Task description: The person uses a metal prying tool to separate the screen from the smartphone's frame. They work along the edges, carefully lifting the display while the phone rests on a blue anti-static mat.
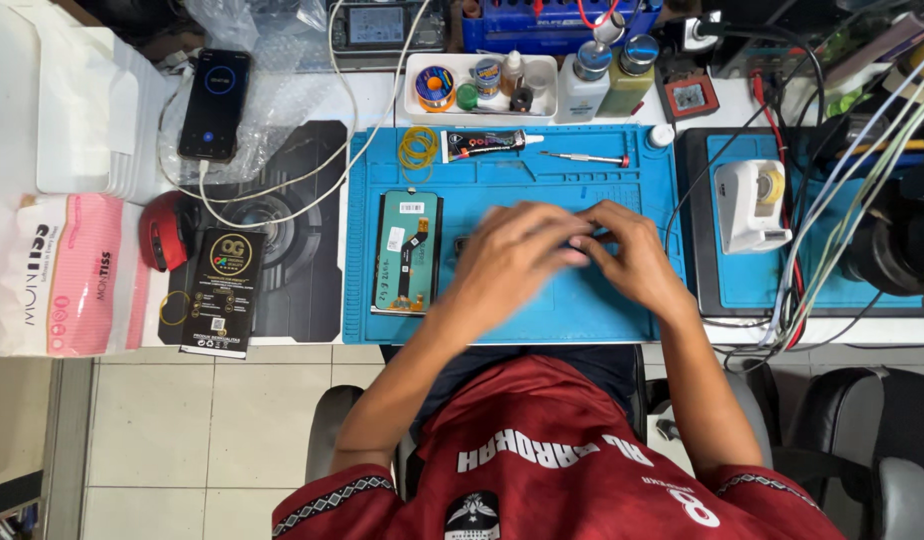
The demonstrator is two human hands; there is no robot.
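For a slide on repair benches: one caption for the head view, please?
Both hands, left hand and right hand, meet over a blue work mat beside a detached phone screen.

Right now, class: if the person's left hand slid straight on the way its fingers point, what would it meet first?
The left hand points toward the right hand, whose fingers already overlap it over the blue mat, so it probably meets that hand first; motion blur hides the small dark part between them.

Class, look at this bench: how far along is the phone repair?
Done: a screen panel lies face down on the blue mat, flex cable exposed. In hand: left hand and right hand meet over something small, hidden. Left: glue tube and screwdriver lie unused.
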